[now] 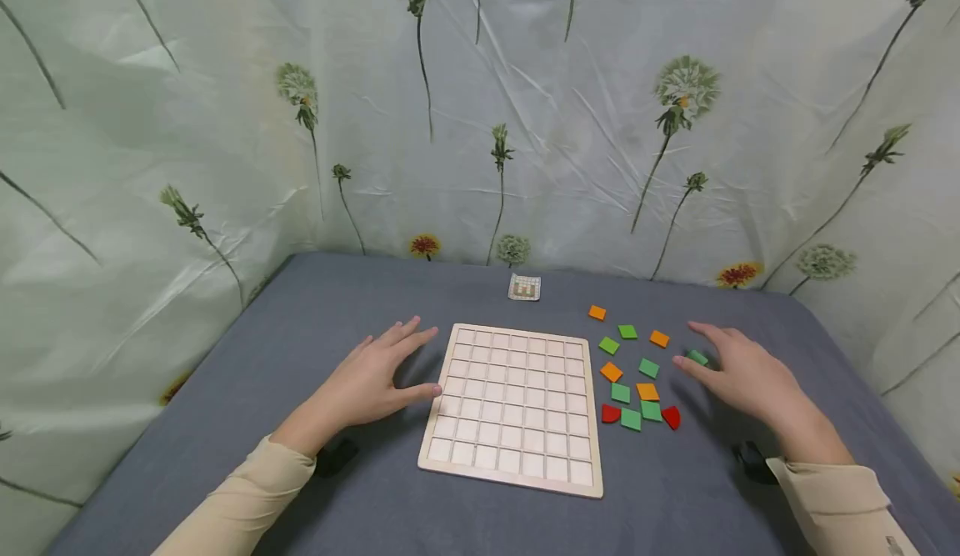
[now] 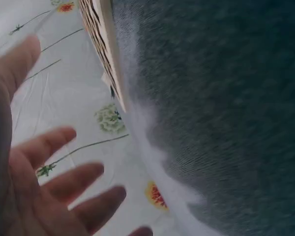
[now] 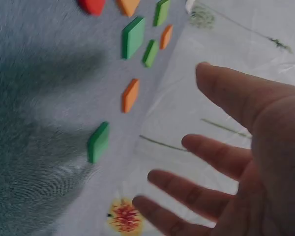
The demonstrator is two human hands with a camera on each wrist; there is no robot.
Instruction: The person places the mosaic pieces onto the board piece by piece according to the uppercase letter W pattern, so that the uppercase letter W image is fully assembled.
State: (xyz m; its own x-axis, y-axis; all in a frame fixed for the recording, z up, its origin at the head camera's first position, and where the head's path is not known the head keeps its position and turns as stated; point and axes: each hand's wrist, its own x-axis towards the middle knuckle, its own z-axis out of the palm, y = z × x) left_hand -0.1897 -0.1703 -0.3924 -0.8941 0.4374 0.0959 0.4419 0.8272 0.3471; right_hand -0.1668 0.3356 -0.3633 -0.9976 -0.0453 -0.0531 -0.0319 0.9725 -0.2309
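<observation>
A light wooden grid board (image 1: pixel 517 406) with rows of square recesses lies on the grey cloth in front of the person. Beside its left edge hovers the left hand (image 1: pixel 378 373), fingers spread and thumb tip overlapping the rim in the head view; the left wrist view shows its palm holding nothing. The right hand (image 1: pixel 750 373) hangs over the cloth right of the loose tiles, fingers apart. Between its thumb and index finger a dark green tile (image 1: pixel 697 358) shows in the head view. In the right wrist view that green tile (image 3: pixel 98 142) lies on the cloth, apart from the fingers.
Right of the board several flat tiles are scattered: orange (image 1: pixel 611 372), green (image 1: pixel 631 419) and red rounded ones (image 1: pixel 671 418). A small card (image 1: pixel 524 288) with a printed pattern lies behind the board. A flower-print curtain (image 1: pixel 480 106) hangs behind the grey table (image 1: pixel 360 489).
</observation>
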